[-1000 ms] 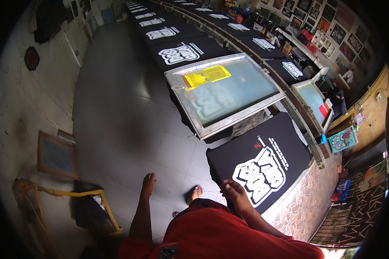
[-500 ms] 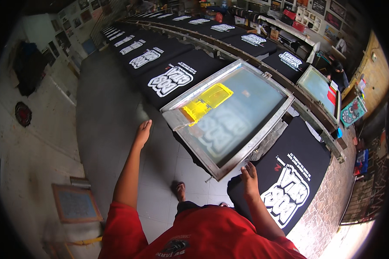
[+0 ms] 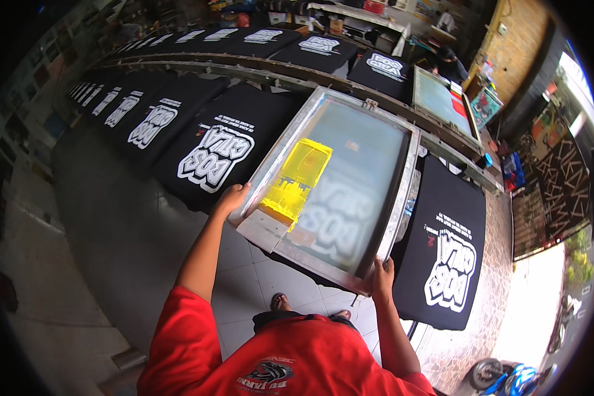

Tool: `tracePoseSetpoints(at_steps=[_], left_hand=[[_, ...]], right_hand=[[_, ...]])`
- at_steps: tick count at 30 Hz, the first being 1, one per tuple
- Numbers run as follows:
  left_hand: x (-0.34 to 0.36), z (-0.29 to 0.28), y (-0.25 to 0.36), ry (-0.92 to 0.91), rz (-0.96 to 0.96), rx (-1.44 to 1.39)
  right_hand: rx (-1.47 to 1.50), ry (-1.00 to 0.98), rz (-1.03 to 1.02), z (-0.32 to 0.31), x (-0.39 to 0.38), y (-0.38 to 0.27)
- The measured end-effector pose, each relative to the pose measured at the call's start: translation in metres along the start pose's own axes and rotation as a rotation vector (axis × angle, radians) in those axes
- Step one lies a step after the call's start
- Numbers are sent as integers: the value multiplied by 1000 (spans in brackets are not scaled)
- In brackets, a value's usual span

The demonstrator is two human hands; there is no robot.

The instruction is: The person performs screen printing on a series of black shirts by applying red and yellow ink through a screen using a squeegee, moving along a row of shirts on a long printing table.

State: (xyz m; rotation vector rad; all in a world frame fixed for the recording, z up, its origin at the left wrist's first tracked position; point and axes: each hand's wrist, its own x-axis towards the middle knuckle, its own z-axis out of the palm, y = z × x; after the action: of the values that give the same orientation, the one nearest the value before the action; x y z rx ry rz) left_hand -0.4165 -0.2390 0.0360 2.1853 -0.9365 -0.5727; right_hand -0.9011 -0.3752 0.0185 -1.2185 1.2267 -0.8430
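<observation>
I find the left hand point(image 3: 231, 198) closed over the near left edge of the screen-printing frame point(image 3: 336, 188), fingers wrapped on the metal rim, and the right hand point(image 3: 381, 276) gripping the near right corner the same way. The frame sits at the centre of the picture, tilted, over a black shirt that it mostly hides. In my judgement the frame should be kept level between both grips and squared to the shirt beneath before it is pressed flat, since the yellow ink patch point(image 3: 297, 179) lies toward the left side of the mesh (uneven tilt could let it run). To the left lies a printed black shirt point(image 3: 218, 148); to the right another printed shirt point(image 3: 445, 257), both just beside the frame and liable to be brushed. A second frame point(image 3: 442, 99) rests at upper right.
</observation>
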Motion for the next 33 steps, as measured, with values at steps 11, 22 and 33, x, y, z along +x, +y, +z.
tracePoseSetpoints(at_steps=[11,22,33], left_hand=[[-68,4,35,194,-38,-173],[-241,153,210,76,101,-319],[-300,307,263,0,1,-203]], right_hand=[[-168,291,-87,-28,-46,-35],[-199,528,-72,-303,-108,-28],[-376,615,-186,-471,-99,29]])
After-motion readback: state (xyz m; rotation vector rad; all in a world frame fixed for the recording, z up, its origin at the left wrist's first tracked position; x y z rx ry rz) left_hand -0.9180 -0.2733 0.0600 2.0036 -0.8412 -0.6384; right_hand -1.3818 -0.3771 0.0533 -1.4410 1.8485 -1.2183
